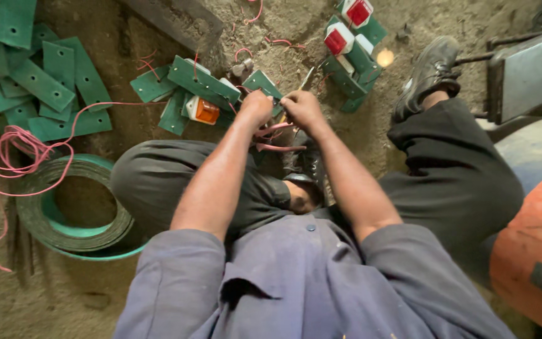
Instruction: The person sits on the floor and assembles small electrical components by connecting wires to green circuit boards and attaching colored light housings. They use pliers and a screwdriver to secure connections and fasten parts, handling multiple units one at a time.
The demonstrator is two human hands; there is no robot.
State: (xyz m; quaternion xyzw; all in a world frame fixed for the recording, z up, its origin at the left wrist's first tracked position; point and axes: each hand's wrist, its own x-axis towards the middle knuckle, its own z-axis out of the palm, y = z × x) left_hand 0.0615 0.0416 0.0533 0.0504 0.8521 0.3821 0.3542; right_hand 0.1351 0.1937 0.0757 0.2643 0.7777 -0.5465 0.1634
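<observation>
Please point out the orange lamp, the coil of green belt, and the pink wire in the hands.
orange lamp (206, 111), head view, its orange lens.
coil of green belt (36, 216), head view, left wall.
pink wire (277, 147), head view, strand under the hands.

Green flat plates (32, 75) lie piled at the far left, plain and dull. A pink-red wire (23, 154) loops over a coiled strip (73, 210) that is dark grey outside, bright green inside. An orange lamp (206, 111) sits on white housing; 2 red lamps (346, 25) sit far right. The trousers (446, 182) are black, the shirt (308, 282) grey-blue, the ground (158, 44) sandy brown.
</observation>
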